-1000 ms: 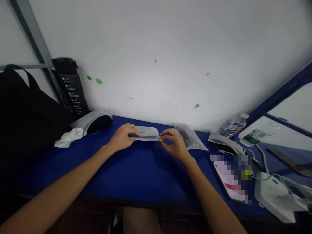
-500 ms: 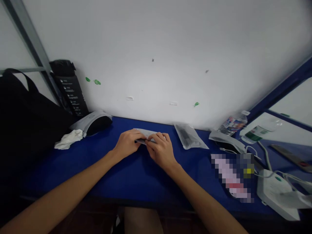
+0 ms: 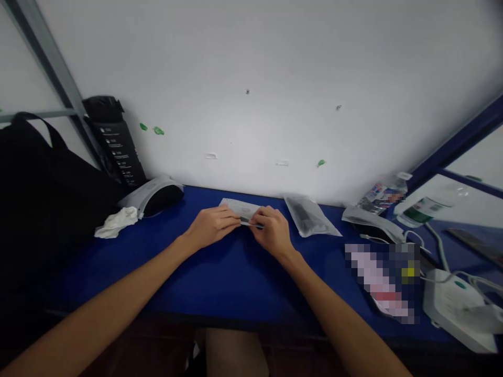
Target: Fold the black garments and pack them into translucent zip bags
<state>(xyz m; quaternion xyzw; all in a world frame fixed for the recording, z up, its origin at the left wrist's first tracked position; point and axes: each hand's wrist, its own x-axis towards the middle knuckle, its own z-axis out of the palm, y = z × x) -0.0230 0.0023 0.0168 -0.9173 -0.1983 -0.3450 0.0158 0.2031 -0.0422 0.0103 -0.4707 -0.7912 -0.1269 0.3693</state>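
Two bare hands work together over one blue worktop (image 3: pixel 231 283). The left grip (image 3: pixel 212 226) is closed on the left part of a translucent pouch (image 3: pixel 240 206), and the right grip (image 3: pixel 272 230) pinches the same pouch near its right end. This one pouch lies between the two grips, partly covered by the fingers, with a dark strip showing along its near edge.

Just to the right of the right grip lies one filled pouch (image 3: pixel 312 217) with something dark inside. Farther left of the left grip sit one crumpled white tissue (image 3: pixel 117 222) and, touching it, one gaping pouch (image 3: pixel 143 198), black within. Well to the right of the right grip are one phone (image 3: pixel 379 285), its screen blurred into blocks, and, beyond it, one open pouch (image 3: pixel 371 225); that makes four pouches in all.

Farther right again stand one white power strip (image 3: pixel 458 309) with cables I cannot count, and two clear bottles (image 3: pixel 383 193). Far left of the left grip are one black bag (image 3: pixel 51 199) and one tall black bottle (image 3: pixel 120 152). Behind everything, the white wall (image 3: pixel 251 52) bears three green specks.
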